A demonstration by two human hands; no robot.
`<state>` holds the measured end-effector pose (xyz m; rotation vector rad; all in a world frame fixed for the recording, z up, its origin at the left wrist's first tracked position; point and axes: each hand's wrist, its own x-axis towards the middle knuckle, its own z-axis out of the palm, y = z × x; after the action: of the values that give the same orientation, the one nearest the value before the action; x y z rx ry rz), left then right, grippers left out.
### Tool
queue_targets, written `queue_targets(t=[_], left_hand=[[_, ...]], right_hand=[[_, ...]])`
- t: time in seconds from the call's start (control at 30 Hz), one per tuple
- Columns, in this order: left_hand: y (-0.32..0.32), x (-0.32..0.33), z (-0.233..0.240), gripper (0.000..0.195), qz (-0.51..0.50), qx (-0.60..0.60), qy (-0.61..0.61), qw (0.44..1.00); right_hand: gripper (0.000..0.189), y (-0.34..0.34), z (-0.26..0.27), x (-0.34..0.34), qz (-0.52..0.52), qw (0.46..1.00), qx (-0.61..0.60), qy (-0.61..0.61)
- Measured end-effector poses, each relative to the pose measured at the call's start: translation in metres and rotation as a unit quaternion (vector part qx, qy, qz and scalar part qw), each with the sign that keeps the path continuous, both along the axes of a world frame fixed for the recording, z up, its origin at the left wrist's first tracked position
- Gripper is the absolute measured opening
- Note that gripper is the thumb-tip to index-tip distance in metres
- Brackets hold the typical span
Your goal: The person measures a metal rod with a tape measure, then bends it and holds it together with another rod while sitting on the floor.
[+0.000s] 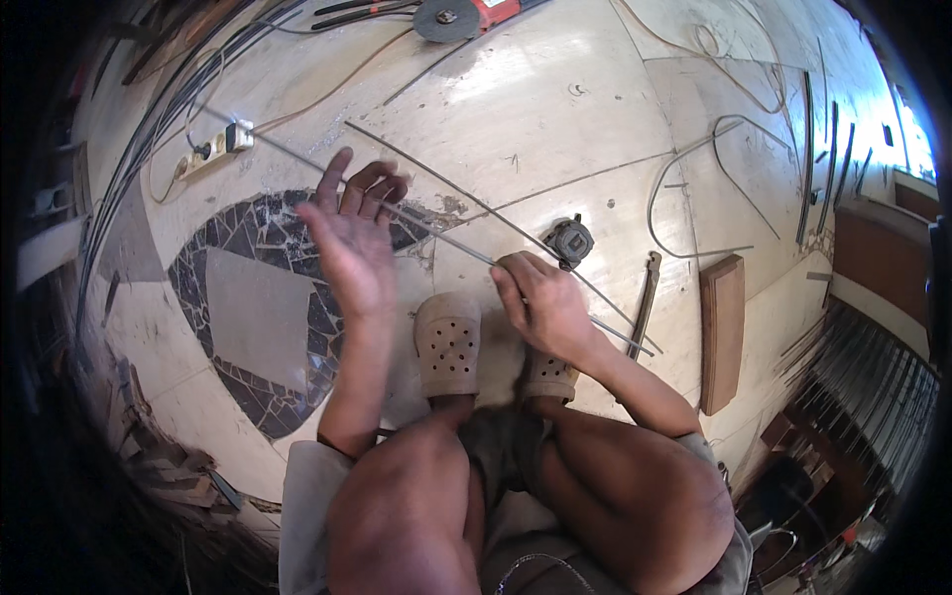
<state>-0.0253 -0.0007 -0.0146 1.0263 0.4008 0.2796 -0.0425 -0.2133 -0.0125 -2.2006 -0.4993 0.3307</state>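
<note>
My right hand (547, 305) is closed around a thin metal rod (457, 244) that slants from the upper left, past my left hand, to a tip at lower right. My left hand (357, 238) is slightly blurred, palm up, its fingers spread where the rod crosses them; whether they touch it is unclear. Another thin rod (439, 178) lies on the floor, roughly alongside the first. Just beyond my right hand sits a dark tape measure (573, 242). A flat metal bar tool (647, 297) with a notched end rests to its right, partly under the rods.
An angle grinder (454, 18) lies at the top. A power strip (216, 152) with plugs and cables is at upper left, near a bundle of long rods (123, 193). On the right are a wooden block (721, 335), bent rod (654, 201) and several straight metal pieces (808, 156).
</note>
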Motion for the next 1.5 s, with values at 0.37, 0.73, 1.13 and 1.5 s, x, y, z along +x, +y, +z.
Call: queue_targets(t=[0.37, 0.73, 1.13, 1.5], left_hand=[[0.012, -0.016, 0.067, 0.049, 0.464, 0.276, -0.099, 0.836], [0.038, -0.009, 0.091, 0.047, 0.279, -0.06, -0.088, 0.954], [0.088, 0.003, 0.153, 0.059, 0.064, 0.184, -0.085, 0.977], [0.01, -0.006, 0.022, 0.042, -0.34, 0.472, 0.085, 0.809]], right_hand=[[0.013, 0.039, 0.018, -0.007, 0.126, 0.979, 0.16, 0.016], [0.057, -0.051, -0.039, 0.049, -0.047, 0.974, -0.212, -0.069], [0.059, -0.08, -0.121, 0.028, -0.005, 0.973, -0.205, 0.106], [0.046, -0.018, 0.014, 0.019, -0.017, 0.993, -0.013, -0.114]])
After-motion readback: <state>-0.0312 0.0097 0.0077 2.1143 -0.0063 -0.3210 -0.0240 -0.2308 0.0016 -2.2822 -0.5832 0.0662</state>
